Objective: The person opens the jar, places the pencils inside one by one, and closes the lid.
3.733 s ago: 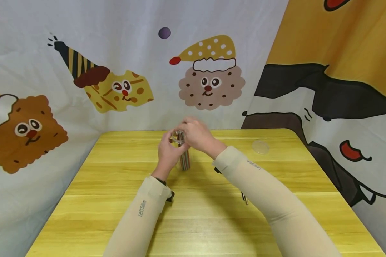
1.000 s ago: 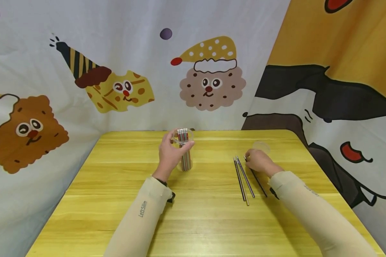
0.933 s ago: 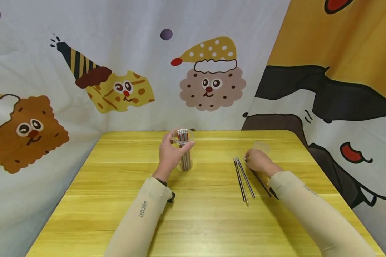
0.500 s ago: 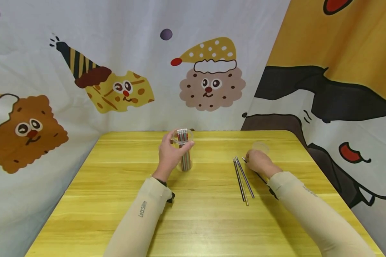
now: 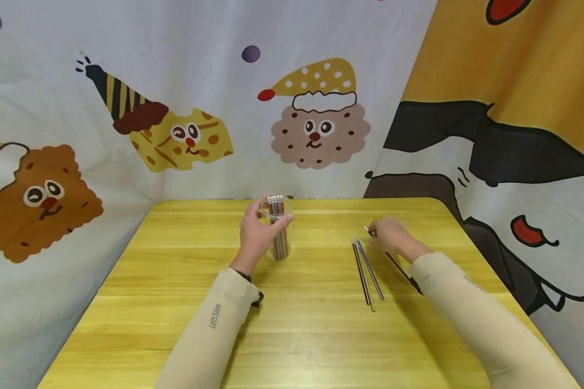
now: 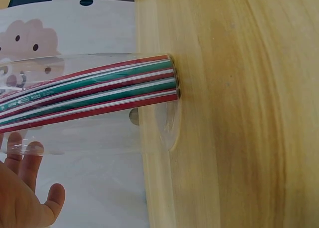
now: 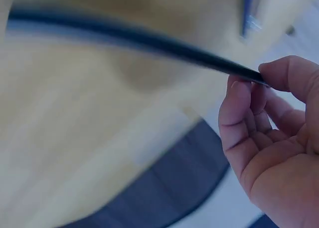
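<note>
1. In the head view I see the pale tops of the striped pencils (image 6: 99,88) in the clear cup (image 6: 99,130); the left wrist view adds their red and green sides, leaning inside it, their lower ends bunched at one side of the base
2. The right wrist view shows close up the pinch that the head view mostly hides, though the shaft of the dark pencil (image 5: 400,266) is blurred there
3. The cup stands upright on the counter (image 5: 292,340), near the far edge, with the printed curtain (image 5: 204,38) behind
4. A broad strip of wood lies between the cup and three loose pencils (image 5: 370,268), which sit close at their far ends and fan out towards me; a narrower gap parts them from the dark pencil
5. My left hand (image 5: 257,233) is clamped round the cup near its rim, thumb to the front; the left wrist view shows one finger apart from the wall
6. My right hand (image 5: 390,237) pinches the dark pencil near one end, thumb against fingertips; I cannot tell whether its other end touches the wood
</note>
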Action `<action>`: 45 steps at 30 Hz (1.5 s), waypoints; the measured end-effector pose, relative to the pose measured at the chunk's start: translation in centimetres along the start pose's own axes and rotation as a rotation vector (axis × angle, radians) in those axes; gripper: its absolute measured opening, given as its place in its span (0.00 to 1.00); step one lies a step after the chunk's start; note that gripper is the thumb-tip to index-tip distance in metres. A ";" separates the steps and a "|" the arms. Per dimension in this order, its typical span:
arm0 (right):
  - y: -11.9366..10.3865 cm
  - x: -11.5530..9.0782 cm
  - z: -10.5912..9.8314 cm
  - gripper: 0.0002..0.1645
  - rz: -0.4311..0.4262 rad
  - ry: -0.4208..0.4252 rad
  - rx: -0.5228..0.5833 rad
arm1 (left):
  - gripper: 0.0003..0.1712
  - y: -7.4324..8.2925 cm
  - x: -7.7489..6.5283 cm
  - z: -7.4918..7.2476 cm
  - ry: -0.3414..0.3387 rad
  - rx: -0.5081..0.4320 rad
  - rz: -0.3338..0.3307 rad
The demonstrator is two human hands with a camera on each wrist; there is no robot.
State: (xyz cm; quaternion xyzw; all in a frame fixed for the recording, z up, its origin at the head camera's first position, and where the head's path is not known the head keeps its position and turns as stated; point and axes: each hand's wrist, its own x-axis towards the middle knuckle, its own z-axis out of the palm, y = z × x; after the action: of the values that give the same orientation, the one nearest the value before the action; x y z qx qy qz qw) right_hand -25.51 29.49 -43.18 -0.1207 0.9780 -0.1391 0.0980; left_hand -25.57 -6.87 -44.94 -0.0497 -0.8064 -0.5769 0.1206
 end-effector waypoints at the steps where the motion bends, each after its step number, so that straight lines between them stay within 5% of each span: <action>1: -0.3 -0.1 -0.8 0.19 -0.009 0.011 0.031 | 0.52 0.0 0.0 0.0 0.004 0.001 0.000; 9: -3.5 -0.5 -7.0 0.27 -0.035 0.208 0.307 | 0.52 -0.1 0.0 -0.2 -0.001 0.015 -0.008; 14: -5.5 -0.7 -8.7 0.32 -0.055 0.320 0.446 | 0.52 0.0 0.0 -0.2 0.002 0.016 -0.012; 25: -9.0 0.0 -9.9 0.34 -0.128 0.539 0.669 | 0.51 0.0 -0.1 -0.2 -0.001 -0.002 -0.008; 38: -15.5 1.3 -10.6 0.29 -0.321 0.897 1.194 | 0.50 0.0 -0.1 0.0 -0.001 -0.018 -0.010; 45: -17.9 2.1 -10.0 0.27 -0.402 1.019 1.214 | 0.50 0.3 0.0 0.1 -0.002 -0.024 -0.012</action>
State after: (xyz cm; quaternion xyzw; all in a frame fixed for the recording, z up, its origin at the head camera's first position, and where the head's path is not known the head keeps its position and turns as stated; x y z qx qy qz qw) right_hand -26.05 14.75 -28.83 -0.1417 0.6166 -0.6972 -0.3371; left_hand -25.52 -6.68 -44.72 -0.0471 -0.7998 -0.5871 0.1158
